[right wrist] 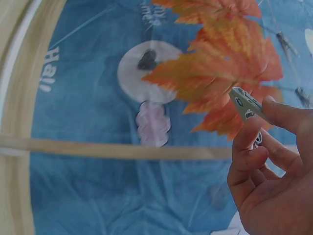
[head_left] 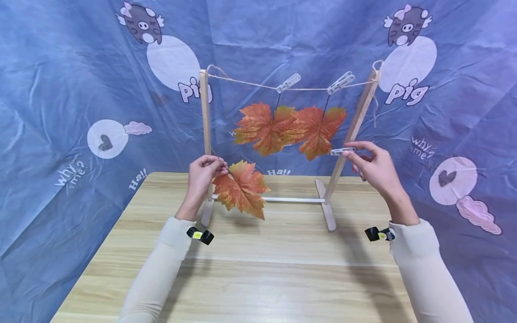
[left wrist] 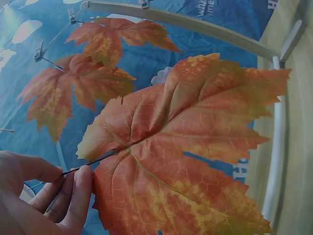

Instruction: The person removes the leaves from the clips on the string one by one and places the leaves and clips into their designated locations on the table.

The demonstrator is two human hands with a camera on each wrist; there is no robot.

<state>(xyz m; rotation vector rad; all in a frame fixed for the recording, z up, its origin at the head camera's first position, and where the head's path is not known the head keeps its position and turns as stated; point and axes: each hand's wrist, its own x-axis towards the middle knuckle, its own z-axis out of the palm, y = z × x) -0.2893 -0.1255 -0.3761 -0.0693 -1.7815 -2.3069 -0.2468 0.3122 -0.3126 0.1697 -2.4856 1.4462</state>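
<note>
Just left of centre in the head view, the left hand (head_left: 203, 176) pinches a leaf (head_left: 243, 188) by its stem (left wrist: 103, 156), right of the fingers (left wrist: 79, 196); at centre right, the right hand (head_left: 376, 169) pinches a clothespin (head_left: 337, 152) jutting left past its fingertips (right wrist: 248, 131).

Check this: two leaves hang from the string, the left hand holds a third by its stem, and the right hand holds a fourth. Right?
Not quite: the right hand holds a clothespin, not a fourth, as the head view shows. The rest stands: two leaves hang from the string, and the left hand holds a third leaf by its stem.
</note>
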